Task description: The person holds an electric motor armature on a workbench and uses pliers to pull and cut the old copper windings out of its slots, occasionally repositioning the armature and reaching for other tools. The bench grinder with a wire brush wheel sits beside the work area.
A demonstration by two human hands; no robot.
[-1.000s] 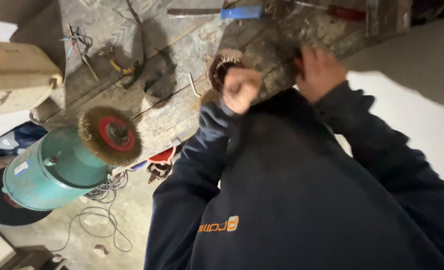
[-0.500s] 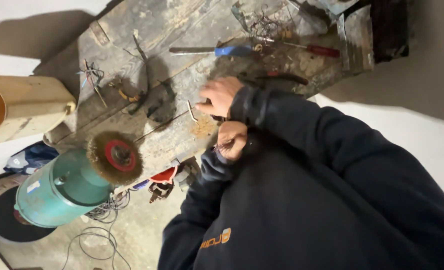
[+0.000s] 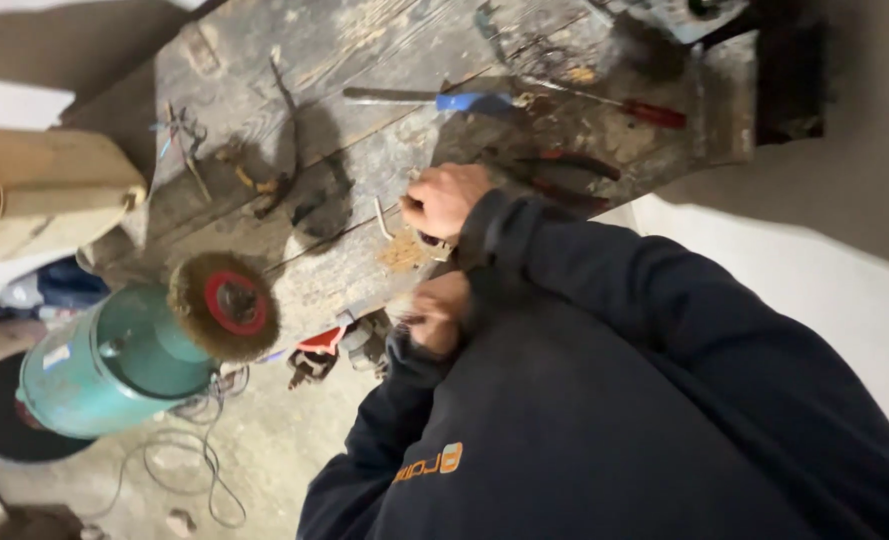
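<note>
1. Leftmost, well left of the wooden workbench (image 3: 364,60), sits a pale tan box-like block (image 3: 49,195) with one rounded brown end; no label can be made out on it.
2. Below the bench's left corner stands a teal motor drum (image 3: 104,365) bearing a small pale sticker (image 3: 56,356) on its side; a round wire brush wheel (image 3: 224,305) with a red hub sits on its end, just beside the bench edge.
3. Under the drum, loose grey cable (image 3: 189,450) lies on the dusty concrete floor (image 3: 274,440).
4. Near the bench's front edge, the left hand (image 3: 434,312) is curled shut just off the boards; what it grips is hidden.
5. Just above it, over the bench, the right hand (image 3: 444,200) is closed around a small round metal part (image 3: 429,243), which rests on the boards beside a patch of rusty dust (image 3: 402,250).
6. Farther back on the bench lie a blue-handled tool (image 3: 434,99) and, right of it, a red-handled screwdriver (image 3: 624,105).
7. Right of the bench, a pale wall (image 3: 824,290) shows.
</note>
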